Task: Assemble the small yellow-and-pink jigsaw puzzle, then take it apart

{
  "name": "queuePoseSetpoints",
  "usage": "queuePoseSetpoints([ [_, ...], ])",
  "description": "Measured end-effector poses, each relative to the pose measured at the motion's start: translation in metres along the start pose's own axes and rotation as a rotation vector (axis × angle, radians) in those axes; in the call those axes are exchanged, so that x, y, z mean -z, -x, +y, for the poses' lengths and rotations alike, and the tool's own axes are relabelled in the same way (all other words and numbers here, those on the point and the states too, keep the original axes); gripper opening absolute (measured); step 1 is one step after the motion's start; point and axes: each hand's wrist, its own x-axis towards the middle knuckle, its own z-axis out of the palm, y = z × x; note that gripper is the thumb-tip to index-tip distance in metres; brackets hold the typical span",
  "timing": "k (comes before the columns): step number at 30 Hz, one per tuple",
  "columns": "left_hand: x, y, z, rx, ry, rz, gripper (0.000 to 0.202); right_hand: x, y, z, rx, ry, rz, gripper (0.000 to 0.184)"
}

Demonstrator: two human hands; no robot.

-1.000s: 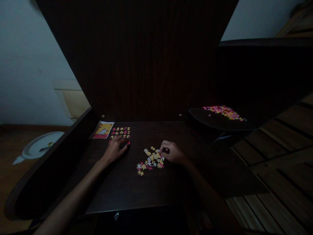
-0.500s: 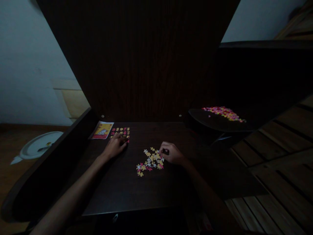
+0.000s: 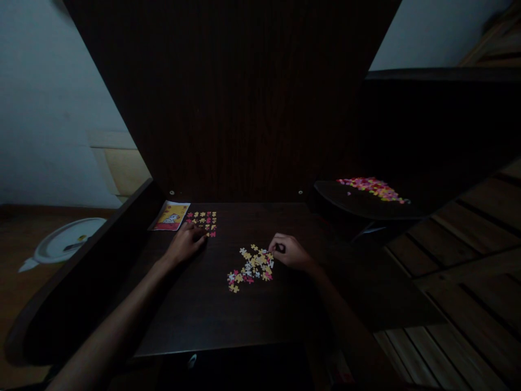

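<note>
Small jigsaw pieces in yellow, white and pink lie in a loose pile on the dark table. At the pile's right edge is my right hand, thumb and forefinger pinched together; what sits between the tips is too small to make out. More jigsaw pieces lie spaced in neat rows farther left, mostly yellow and pink. My left hand rests palm down over the lower left of these rows, thumb apart from the fingers, covering some pieces. A picture card with a pale animal on yellow and red lies beside the rows.
A tall dark panel closes the table's back, and a raised side board borders the left. On a curved shelf at right lies a heap of small colourful pieces. A white oval lid or tray is low at left.
My left hand has drawn back slightly toward me and left, uncovering pieces in the lower rows. My right hand has shifted a little right, still pinched.
</note>
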Motion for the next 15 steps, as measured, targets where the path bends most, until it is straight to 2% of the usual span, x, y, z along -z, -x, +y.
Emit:
queuePoseSetpoints([
  [4, 0.004, -0.001, 0.008, 0.007, 0.01, 0.031, 0.035, 0.009, 0.003, 0.0, -0.03, -0.076, -0.146, 0.01],
  [7, 0.004, 0.001, 0.027, -0.01, 0.02, 0.057, 0.033, 0.014, 0.006, 0.001, -0.048, -0.123, -0.316, 0.013],
  [10, -0.001, 0.009, 0.06, -0.086, 0.067, 0.05, 0.031, 0.015, 0.007, 0.003, -0.031, -0.122, -0.43, 0.02],
  [15, -0.022, 0.031, 0.125, -0.335, 0.228, -0.116, 0.024, 0.009, 0.007, 0.007, -0.044, -0.076, -0.456, 0.025],
])
